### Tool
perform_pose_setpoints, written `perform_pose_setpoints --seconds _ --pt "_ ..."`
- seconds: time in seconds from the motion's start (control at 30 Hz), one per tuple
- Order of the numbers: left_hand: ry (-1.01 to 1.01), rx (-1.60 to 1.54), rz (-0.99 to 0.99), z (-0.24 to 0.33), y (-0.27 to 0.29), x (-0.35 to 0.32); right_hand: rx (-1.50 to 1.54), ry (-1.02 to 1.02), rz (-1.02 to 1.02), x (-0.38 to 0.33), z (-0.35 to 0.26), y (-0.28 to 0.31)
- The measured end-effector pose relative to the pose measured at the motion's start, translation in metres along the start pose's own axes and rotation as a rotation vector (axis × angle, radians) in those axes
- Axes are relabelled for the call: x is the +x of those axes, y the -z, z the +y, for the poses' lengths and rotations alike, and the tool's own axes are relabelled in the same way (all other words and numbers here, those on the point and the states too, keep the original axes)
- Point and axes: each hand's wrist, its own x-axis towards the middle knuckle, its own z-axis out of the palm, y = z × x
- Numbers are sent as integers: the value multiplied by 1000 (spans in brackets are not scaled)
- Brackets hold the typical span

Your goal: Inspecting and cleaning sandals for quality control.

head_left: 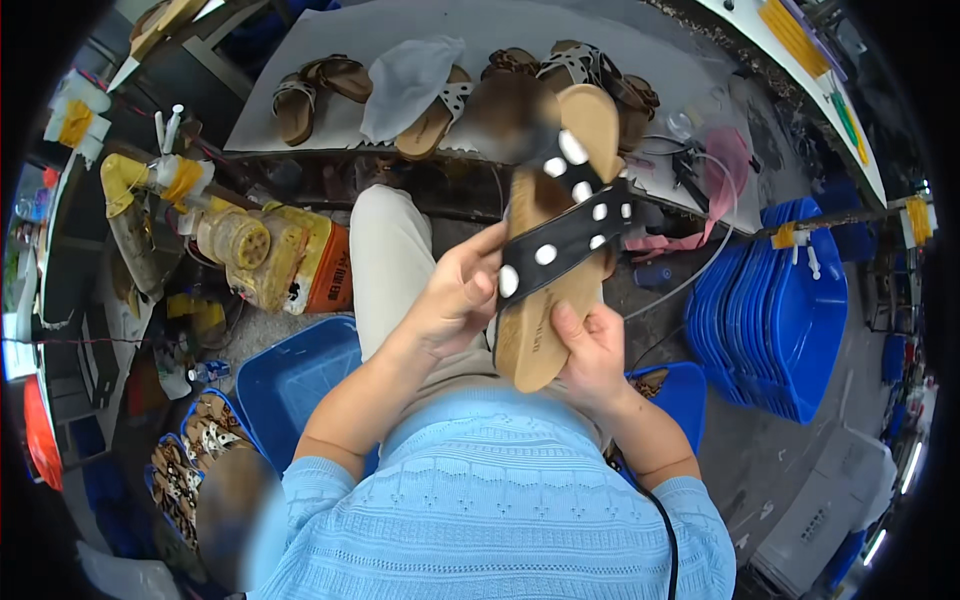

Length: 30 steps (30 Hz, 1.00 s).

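Observation:
I hold a tan cork-soled sandal (545, 310) upright over my lap, heel toward me. My right hand (590, 355) grips its heel end from below, thumb on the footbed. My left hand (458, 295) pinches the left end of the sandal's black strap (565, 245), which has white round dots and crosses the footbed. The sandal's toe end reaches up to the edge of the grey worktable (330, 60).
Several finished sandals (320, 85) and a white cloth (405, 80) lie on the worktable. A yellow glue-stained can (300, 260) stands at left. Blue bins (290, 385) flank my legs, one with sandals (195, 460). Stacked blue trays (790, 320) stand at right.

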Motion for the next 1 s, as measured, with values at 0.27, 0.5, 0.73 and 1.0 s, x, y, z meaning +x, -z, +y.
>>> perform_pose_setpoints --seconds 0.27,0.5,0.73,1.0 --pt "-91 89 124 -10 -16 -10 -332 -7 -59 -6 5 -6" --pt "-100 334 -67 -27 0 -4 -318 21 -98 -11 17 9" --pt "-71 68 -49 -1 22 17 -548 43 -169 -19 13 38" --pt "-41 13 -134 -24 12 16 -620 -93 -264 -43 33 47"
